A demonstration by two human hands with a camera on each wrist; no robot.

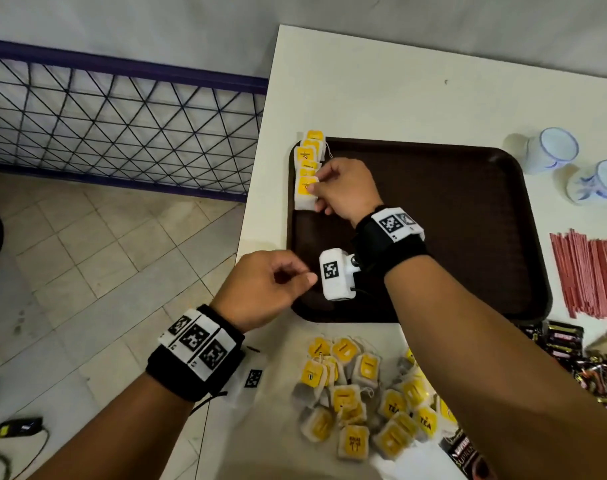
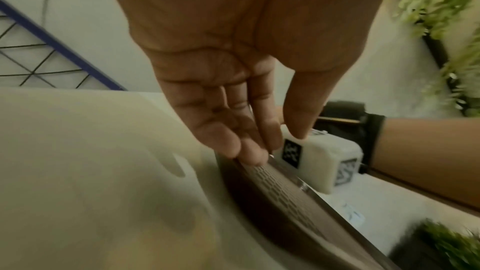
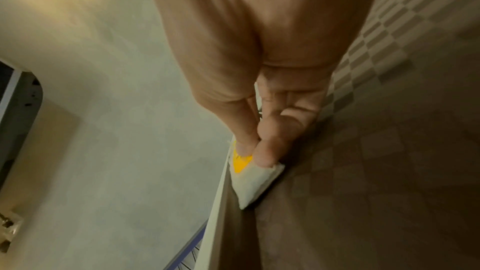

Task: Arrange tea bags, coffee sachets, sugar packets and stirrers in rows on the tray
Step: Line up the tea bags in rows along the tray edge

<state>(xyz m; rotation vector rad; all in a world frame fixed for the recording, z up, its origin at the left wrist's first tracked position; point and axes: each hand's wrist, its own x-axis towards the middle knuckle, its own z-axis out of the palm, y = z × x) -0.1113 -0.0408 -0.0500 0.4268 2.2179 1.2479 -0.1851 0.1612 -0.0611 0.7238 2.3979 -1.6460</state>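
Tea bag (image 1: 305, 192) (image 3: 253, 180) with the yellow tag lies on the left rim of the brown tray (image 1: 433, 216) (image 3: 363, 192), at the near end of a short row of tea bags (image 1: 309, 155) that runs along that rim toward the far edge of the tabletop (image 1: 381, 84). Your right hand (image 1: 343, 190) (image 3: 262, 81) is on this tea bag: the grip is a pinch, thumb and fingertips (image 3: 267, 155) pressed onto its yellow tag and white paper. The bags in the row overlap one another, and the farthest one sticks out past the tray's far left corner.

Your left hand (image 1: 267, 289) (image 2: 233, 73) is over the near left corner of the tray, at the left edge of the tabletop. Its grip is loosely curled with thumb and forefinger close together, and it holds nothing. In the left wrist view the fingertips (image 2: 249, 155) are at the tray rim; you cannot tell whether they touch it.

The loose pile of tea bags (image 1: 368, 393) lies on the tabletop just beside the near edge of the tray, under your right forearm. Red stirrers (image 1: 589, 275) lie in a bundle near the right edge of the tray. Dark sachets (image 1: 569, 344) lie near the tray's near right corner. Two blue-and-white cups (image 1: 572, 168) lie on their sides off the tray's far right corner
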